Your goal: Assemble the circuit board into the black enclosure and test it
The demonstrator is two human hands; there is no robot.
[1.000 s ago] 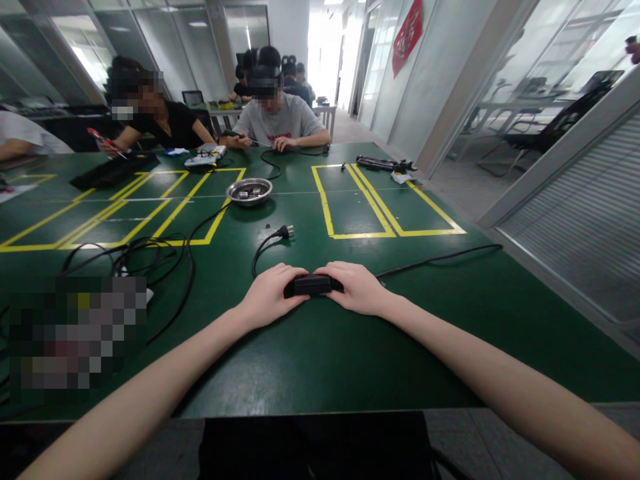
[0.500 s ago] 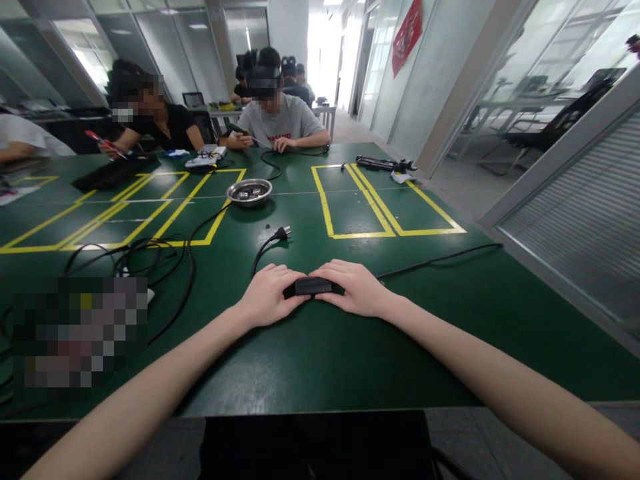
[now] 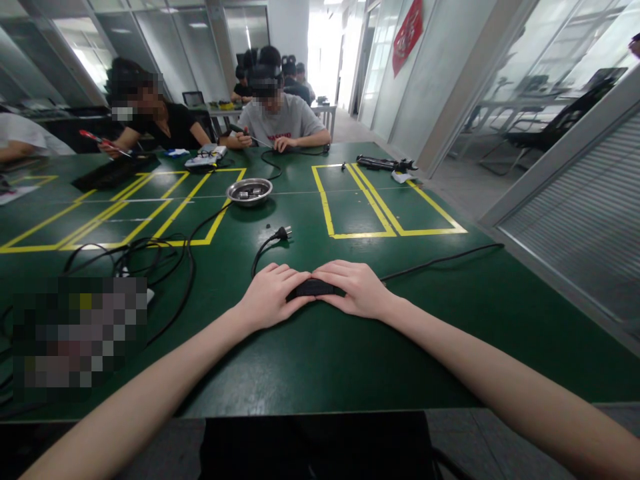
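Observation:
A black power adapter (image 3: pixel 314 288) is held just above or on the green table, close to its near side; its underside is hidden. My left hand (image 3: pixel 270 297) wraps its left end, thumb in front and fingers over the top. My right hand (image 3: pixel 355 288) grips the right end the same way, and the fingertips of both hands nearly meet. Beyond my left hand a black cord ends in a mains plug (image 3: pixel 283 233). A thin black cable (image 3: pixel 440 261) runs out to the right from behind my right hand.
A metal bowl (image 3: pixel 249 193) holding small metal parts stands ahead. Coiled black cables (image 3: pixel 145 257) lie left beside a blurred-out item (image 3: pixel 83 333). Yellow tape (image 3: pixel 363 235) marks the table. A black tool-like object (image 3: pixel 385 163) lies at the far right. Co-workers (image 3: pixel 280 120) sit opposite.
My fingertips have drawn slightly closer together over the adapter, covering more of its top. The adapter appears tipped a little. Otherwise the table things stay as they were.

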